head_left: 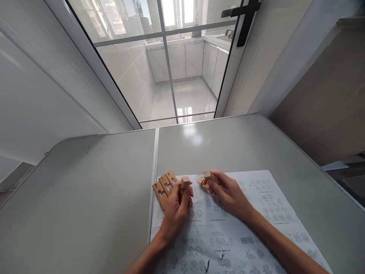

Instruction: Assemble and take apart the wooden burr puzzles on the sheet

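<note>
My left hand [176,211] is closed around a light wooden piece with a square end [185,181], which points up between thumb and fingers. A second square-ended wooden piece [208,175] is pinched in my right hand [228,192]. Flat wooden pieces with cut-out slots [160,193] lie side by side just left of my left hand; they carry black numerals, and my fingers partly cover them. Beneath my right fingers sits a small wooden piece [201,181], mostly hidden. The two held pieces are apart from each other.
A large printed sheet [273,213] with diagrams lies under both hands on the grey table [114,213]. A metal seam [155,152] runs across the tabletop. Beyond the far edge stands a glass door [171,76] with a black handle [245,19].
</note>
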### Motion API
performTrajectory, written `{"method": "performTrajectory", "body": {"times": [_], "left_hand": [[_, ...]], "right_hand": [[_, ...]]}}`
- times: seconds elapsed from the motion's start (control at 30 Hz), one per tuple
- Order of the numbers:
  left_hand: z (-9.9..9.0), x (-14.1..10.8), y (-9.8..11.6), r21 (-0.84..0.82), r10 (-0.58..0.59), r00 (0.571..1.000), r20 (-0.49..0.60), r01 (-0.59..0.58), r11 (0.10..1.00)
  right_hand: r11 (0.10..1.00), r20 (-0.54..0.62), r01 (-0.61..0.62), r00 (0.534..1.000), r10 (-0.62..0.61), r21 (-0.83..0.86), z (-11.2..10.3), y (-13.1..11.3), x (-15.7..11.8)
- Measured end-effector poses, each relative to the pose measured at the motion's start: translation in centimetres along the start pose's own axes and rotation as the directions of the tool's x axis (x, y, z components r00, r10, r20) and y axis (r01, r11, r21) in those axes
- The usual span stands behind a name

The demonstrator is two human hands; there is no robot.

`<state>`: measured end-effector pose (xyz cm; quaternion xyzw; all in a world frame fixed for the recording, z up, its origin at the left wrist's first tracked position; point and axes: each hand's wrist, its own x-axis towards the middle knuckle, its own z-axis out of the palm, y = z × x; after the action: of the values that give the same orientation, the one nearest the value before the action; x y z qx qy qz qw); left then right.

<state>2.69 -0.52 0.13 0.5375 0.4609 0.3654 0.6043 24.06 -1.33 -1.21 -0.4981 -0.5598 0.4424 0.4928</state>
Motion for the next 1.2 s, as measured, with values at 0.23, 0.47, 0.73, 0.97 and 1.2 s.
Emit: {"method": "performTrajectory", "body": {"times": [0.23,0.47,0.73,0.97,1.2], "left_hand": [[-0.37,-0.37,-0.16,0.036,-0.035,0.997,0.071,0.033,0.999],[-0.25,-0.24,-0.04,-0.039,-0.025,1.000,-0.007,0.024,0.999],[-0.66,0.07,0.53,-0.188,-0.085,0.996,0.016,0.086,0.978],[-0.93,0.24,0.18,-0.328,-0.096,0.995,0.031,0.101,0.939],[-1.05,0.16,0.16,-0.355,-0.079,0.976,0.202,0.148,0.923]], "right_hand": [[0.968,0.093,0.189,0.980,-0.176,-0.164,0.11,-0.13,-0.44],[0.910,0.260,0.351,0.921,-0.291,-0.223,0.29,0.41,-0.55],[0.878,0.349,0.403,0.886,-0.305,-0.256,0.36,0.14,-0.40],[0.931,0.261,0.314,0.929,-0.261,-0.186,0.26,0.08,-0.44],[0.987,0.040,0.003,0.999,-0.010,0.161,0.23,-0.07,-0.24]]}}
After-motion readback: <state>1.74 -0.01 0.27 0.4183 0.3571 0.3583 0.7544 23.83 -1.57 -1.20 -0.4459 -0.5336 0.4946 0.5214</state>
